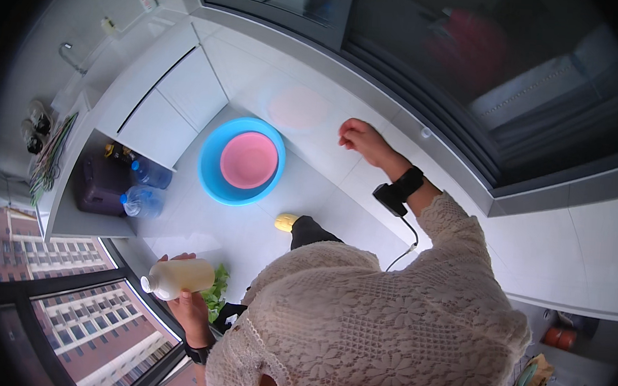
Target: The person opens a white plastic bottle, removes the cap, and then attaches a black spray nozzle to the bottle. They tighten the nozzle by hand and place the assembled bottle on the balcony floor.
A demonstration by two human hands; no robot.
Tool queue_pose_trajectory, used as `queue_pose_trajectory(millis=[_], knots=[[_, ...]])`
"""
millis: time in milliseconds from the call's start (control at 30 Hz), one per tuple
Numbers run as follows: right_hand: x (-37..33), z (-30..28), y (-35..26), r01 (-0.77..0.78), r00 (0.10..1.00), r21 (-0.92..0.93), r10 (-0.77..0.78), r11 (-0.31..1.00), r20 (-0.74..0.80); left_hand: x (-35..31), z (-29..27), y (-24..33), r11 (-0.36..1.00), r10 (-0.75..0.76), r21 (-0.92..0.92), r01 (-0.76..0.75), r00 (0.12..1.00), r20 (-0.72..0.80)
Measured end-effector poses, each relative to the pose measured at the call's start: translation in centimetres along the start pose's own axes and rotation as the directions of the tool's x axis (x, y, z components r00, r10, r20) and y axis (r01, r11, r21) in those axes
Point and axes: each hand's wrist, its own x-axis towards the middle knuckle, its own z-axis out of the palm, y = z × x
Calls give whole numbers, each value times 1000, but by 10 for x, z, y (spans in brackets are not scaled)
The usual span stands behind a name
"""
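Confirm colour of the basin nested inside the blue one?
Pink inner basin, clearest in the head view.
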Motion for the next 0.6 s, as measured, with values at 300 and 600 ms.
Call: queue_pose_trajectory(millis=[300,600], knots=[[-22,-205,64,37,810,-344,-229,938,-540,23,25,-11,997,-61,-41,66,990,124],[-18,-226,80,-148,712,-593,-331,791,-620,35,33,-13,998,-52,-30,56,989,139]])
